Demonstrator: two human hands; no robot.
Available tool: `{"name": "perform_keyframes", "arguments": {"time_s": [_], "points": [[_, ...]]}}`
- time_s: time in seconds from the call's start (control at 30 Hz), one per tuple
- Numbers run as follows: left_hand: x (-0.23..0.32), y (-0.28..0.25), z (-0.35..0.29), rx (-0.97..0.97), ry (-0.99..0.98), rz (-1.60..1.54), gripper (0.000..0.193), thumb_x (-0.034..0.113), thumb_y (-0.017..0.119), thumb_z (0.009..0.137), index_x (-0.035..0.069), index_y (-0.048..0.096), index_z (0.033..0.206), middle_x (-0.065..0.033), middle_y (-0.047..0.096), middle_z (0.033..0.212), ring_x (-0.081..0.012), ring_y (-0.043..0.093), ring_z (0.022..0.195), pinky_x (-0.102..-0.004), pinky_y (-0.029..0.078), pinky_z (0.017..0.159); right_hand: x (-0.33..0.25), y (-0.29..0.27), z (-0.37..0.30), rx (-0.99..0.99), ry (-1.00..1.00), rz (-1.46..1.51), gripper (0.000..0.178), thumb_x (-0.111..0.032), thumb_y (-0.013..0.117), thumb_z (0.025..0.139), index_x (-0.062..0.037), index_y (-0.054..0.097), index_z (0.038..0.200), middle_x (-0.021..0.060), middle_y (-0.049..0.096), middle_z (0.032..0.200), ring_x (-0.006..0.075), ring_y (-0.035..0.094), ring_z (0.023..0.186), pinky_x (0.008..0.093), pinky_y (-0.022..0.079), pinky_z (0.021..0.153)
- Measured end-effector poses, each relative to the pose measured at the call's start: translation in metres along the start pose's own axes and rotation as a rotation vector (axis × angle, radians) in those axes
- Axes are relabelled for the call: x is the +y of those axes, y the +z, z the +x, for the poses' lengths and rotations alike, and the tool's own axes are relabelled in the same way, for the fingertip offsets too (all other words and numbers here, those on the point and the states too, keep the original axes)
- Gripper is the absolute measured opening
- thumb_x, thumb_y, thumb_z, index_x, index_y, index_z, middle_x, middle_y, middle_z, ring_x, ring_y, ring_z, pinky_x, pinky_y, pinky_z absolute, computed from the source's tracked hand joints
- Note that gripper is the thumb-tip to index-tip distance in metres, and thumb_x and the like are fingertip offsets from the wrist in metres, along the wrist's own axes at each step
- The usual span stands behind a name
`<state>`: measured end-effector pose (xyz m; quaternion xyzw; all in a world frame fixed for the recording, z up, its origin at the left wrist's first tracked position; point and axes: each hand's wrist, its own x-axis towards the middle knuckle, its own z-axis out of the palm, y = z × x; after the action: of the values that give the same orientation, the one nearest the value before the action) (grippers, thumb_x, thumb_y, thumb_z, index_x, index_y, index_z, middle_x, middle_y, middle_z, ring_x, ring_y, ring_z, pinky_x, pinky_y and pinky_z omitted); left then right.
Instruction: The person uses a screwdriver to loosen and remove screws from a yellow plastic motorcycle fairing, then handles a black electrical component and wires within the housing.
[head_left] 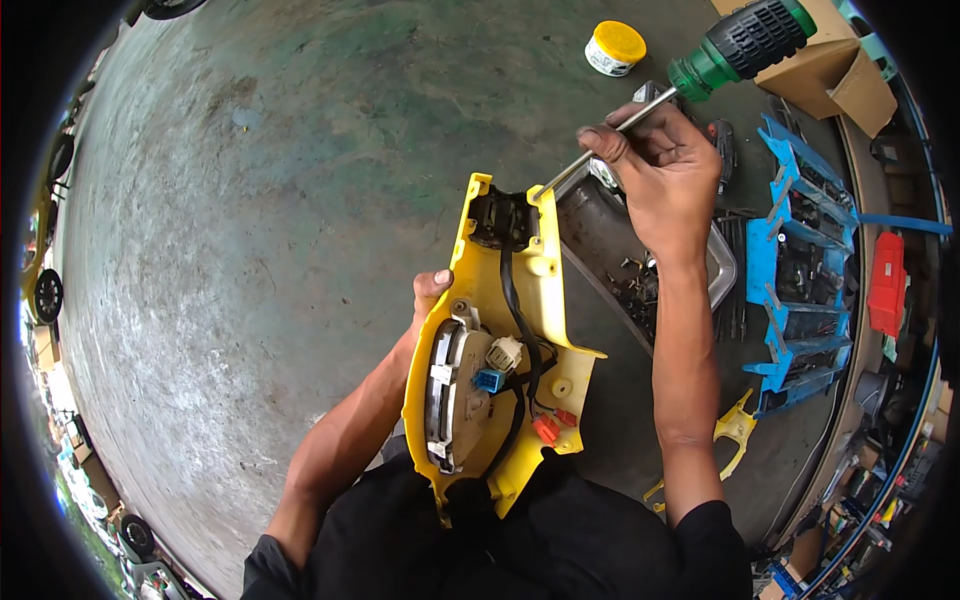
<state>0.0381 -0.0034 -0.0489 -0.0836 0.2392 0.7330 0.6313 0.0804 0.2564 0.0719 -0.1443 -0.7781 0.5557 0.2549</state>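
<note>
My left hand (430, 292) grips the left edge of a yellow plastic vehicle cover (530, 290), thumb over the rim and the other fingers hidden beneath. The cover's inner side faces up over my lap. Set in it are a round gauge unit (460, 400), a black part (500, 218) at the far end and black cables with a blue connector (488, 380), a white connector (505, 353) and a red-orange connector (546, 430). My right hand (668, 170) pinches the shaft of a screwdriver (745, 48) with a green and black handle. Its tip meets the cover's far right corner.
Beneath my right forearm, a metal tray (598, 245) holds small screws. Further right stand an opened blue toolbox (800, 260) with tools, a red case (886, 285) and a cardboard box (840, 85). A yellow-lidded tub (615, 48) sits ahead; a yellow plastic piece (738, 435) lies at right.
</note>
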Motion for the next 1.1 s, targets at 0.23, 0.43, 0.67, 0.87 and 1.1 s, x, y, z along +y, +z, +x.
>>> {"name": "perform_keyframes", "arguments": {"time_s": [0.23,0.43,0.67,0.87,1.1], "points": [[-0.004,0.000,0.000,-0.005,-0.008,-0.002,0.087,0.050,0.064,0.074,0.007,0.040,0.146,-0.0179,0.058,0.126,-0.0323,0.062,0.110,-0.0474,0.053,0.095,-0.005,0.006,-0.001,-0.049,-0.019,0.325,0.009,0.001,0.068,0.093,0.0059,0.065,0.100,0.0110,0.073,0.092,0.0159,0.071,0.091,0.0278,0.057,0.084],[-0.003,0.002,0.000,-0.005,-0.004,-0.003,0.087,0.050,0.064,0.074,0.006,0.041,0.145,-0.0181,0.058,0.126,-0.0324,0.062,0.109,-0.0474,0.053,0.095,-0.003,0.006,-0.006,0.001,-0.029,0.158,0.011,0.001,0.069,0.092,0.0062,0.065,0.101,0.0107,0.073,0.094,0.0154,0.071,0.091,0.0276,0.057,0.084],[-0.002,0.003,-0.003,-0.003,-0.002,-0.007,0.086,0.050,0.064,0.074,0.006,0.041,0.145,-0.0182,0.059,0.126,-0.0325,0.063,0.109,-0.0475,0.054,0.094,-0.011,0.011,-0.007,0.025,0.025,0.356,0.012,0.004,0.069,0.091,0.0070,0.065,0.102,0.0104,0.073,0.091,0.0151,0.071,0.087,0.0270,0.057,0.082],[-0.002,0.002,-0.002,-0.001,-0.001,-0.006,0.086,0.050,0.064,0.074,0.006,0.041,0.145,-0.0183,0.059,0.126,-0.0325,0.063,0.109,-0.0475,0.054,0.094,-0.002,0.011,-0.006,0.062,-0.027,0.190,0.009,0.007,0.071,0.087,0.0070,0.067,0.095,0.0098,0.073,0.087,0.0148,0.072,0.083,0.0263,0.058,0.078],[-0.002,0.001,0.000,-0.001,0.004,-0.011,0.086,0.050,0.064,0.074,0.006,0.042,0.145,-0.0184,0.059,0.125,-0.0326,0.063,0.109,-0.0476,0.054,0.094,-0.003,0.013,-0.006,0.062,-0.036,0.127,0.008,0.006,0.071,0.087,0.0060,0.068,0.095,0.0101,0.073,0.088,0.0149,0.072,0.082,0.0264,0.058,0.077]]}}
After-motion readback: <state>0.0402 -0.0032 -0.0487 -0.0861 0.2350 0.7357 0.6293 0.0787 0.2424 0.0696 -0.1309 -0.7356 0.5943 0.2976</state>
